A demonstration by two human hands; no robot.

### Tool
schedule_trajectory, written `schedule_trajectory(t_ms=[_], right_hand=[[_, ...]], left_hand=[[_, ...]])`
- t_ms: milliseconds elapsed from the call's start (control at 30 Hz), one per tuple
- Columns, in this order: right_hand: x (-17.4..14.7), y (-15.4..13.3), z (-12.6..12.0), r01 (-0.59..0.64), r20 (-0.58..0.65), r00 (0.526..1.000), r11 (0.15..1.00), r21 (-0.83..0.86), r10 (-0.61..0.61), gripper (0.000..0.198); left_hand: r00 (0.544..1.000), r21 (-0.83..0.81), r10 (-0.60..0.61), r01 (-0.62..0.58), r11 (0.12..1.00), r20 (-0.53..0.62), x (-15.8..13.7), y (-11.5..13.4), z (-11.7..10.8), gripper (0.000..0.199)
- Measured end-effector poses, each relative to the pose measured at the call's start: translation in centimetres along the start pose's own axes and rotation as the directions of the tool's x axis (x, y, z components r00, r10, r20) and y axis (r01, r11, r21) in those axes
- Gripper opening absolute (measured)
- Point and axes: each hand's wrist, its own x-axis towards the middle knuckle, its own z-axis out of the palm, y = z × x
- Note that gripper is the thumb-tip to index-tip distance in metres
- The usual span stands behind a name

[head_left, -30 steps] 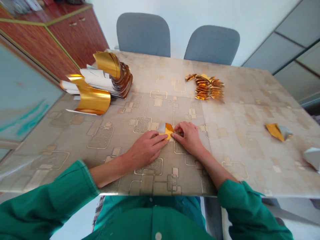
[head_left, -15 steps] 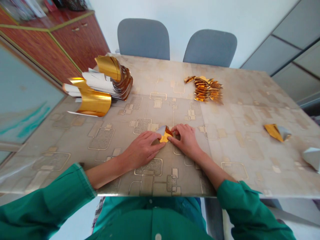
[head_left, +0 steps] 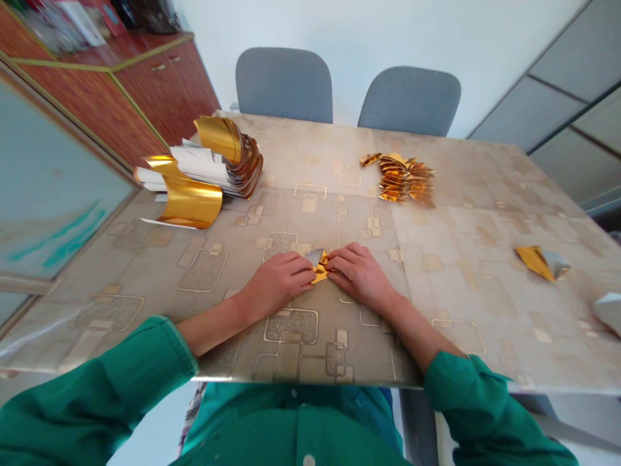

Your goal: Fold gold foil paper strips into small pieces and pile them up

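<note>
A small piece of gold foil paper, partly folded with its silvery back showing, lies on the table in front of me. My left hand grips its left side, fingers closed at the edge. On the other side, my right hand pinches the paper's right edge with bent fingers. The fingertips hide parts of the folds. Farther back sits a cluster of folded gold paper pieces. At the far left is a thick stack of gold and white paper sheets, with a curved gold sheet at its front.
The patterned tablecloth covers the table. A partly folded gold paper lies at the right, with a whitish piece near the right edge. Two grey chairs stand behind the table, and a wooden cabinet is at the back left.
My right hand's fingers have closed further over the paper's right side, and the raised brownish flap there now looks folded lower. The whole view has shifted slightly.
</note>
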Motion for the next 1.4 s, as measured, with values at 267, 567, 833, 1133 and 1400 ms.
schedule_trajectory(t_ms=[267, 567, 833, 1133, 1400], right_hand=[[-0.4, 0.1, -0.8, 0.064, 0.011, 0.998, 0.998, -0.006, -0.064, 0.019], [0.0, 0.5, -0.7, 0.07, 0.002, 0.998, 0.995, 0.07, -0.07, 0.02], [-0.2, 1.4, -0.2, 0.117, -0.055, 0.992, 0.986, 0.118, -0.111, 0.023], [-0.2, 0.8, -0.3, 0.036, -0.092, 0.995, 0.999, 0.02, -0.034, 0.024], [0.1, -0.2, 0.2, 0.046, -0.063, 0.997, 0.998, -0.036, -0.048, 0.029]], left_hand=[[0.999, 0.144, -0.001, -0.005, 0.99, 0.04, 0.0, -0.4, -0.4, 0.021], [0.998, 0.157, -0.032, 0.022, 0.987, 0.059, 0.4, -0.8, -0.5, 0.017], [0.998, 0.207, 0.016, -0.029, 0.978, 0.066, 0.3, -1.1, 0.0, 0.021], [0.984, 0.037, -0.07, 0.077, 0.996, -0.165, 0.2, -1.5, 1.5, 0.023], [0.994, 0.18, -0.054, 0.069, 0.981, -0.091, 0.3, -1.0, 0.8, 0.022]])
